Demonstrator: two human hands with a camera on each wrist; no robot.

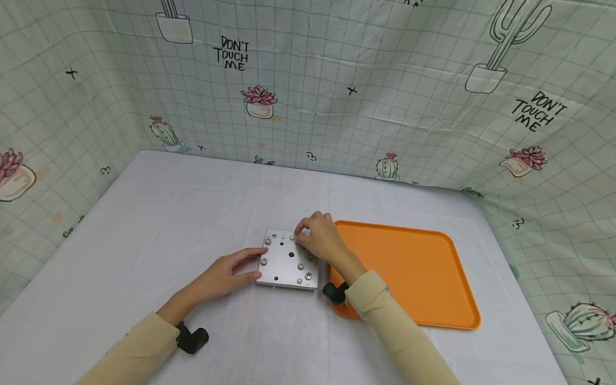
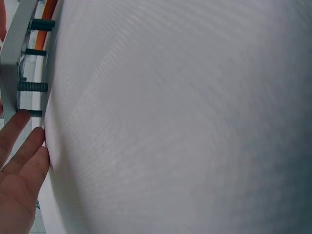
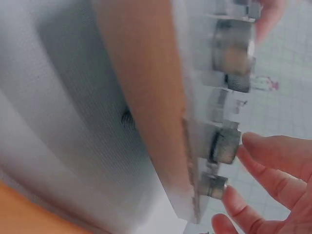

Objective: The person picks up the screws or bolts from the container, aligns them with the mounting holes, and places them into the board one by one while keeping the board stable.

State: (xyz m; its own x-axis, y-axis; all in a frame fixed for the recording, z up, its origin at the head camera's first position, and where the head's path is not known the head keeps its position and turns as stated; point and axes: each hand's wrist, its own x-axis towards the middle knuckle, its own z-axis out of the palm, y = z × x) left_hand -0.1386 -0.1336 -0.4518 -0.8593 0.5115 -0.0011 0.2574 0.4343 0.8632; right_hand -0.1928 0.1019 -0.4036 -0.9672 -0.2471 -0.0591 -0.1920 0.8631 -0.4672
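Observation:
A square metal plate lies on the white table, studded with several screws. My left hand rests against its left edge with thumb and fingers nearly straight. In the left wrist view, the fingers touch the plate's rim, and threaded screw shafts hold the plate off the table. My right hand hovers over the far right part of the plate, its curled fingertips closing on a screw near the far edge. In the blurred right wrist view, the fingertips meet the screw heads.
An orange tray lies just right of the plate, under my right forearm. Printed cloth walls close in the back and both sides. Black wrist mounts show at each sleeve.

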